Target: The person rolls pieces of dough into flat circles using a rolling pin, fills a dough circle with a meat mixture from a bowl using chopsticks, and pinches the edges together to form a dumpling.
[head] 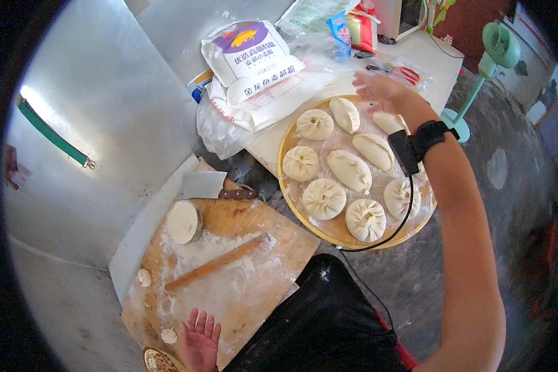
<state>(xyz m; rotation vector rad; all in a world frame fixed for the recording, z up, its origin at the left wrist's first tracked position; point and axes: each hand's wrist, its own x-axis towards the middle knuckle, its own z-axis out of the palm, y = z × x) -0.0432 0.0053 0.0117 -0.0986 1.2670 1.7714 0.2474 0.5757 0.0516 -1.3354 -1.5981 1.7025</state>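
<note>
My left hand [200,342] lies palm up with its fingers a little apart, over the near edge of a floured wooden board [279,260]. Beside it are a small lump of dough [169,335] and a bowl of chopped filling [159,360], cut off by the view's edge. A wooden rolling pin [218,262] rests across the board. My right hand [381,90], slightly blurred, hovers above the far rim of a round tray [286,200], fingers spread and nothing visible in them. Pleated round buns [324,199] and crescent-shaped dumplings [349,171] sit on the tray's cloth, partly hidden by my forearm.
A cleaver [204,184] and a container of flour [183,222] stand at the board's far side. Flour bags [260,60], plastic wrapping and red-handled scissors [405,74] occupy the white table [439,60]. A cable [386,244] hangs from my wrist device. A green fan [497,46] stands right.
</note>
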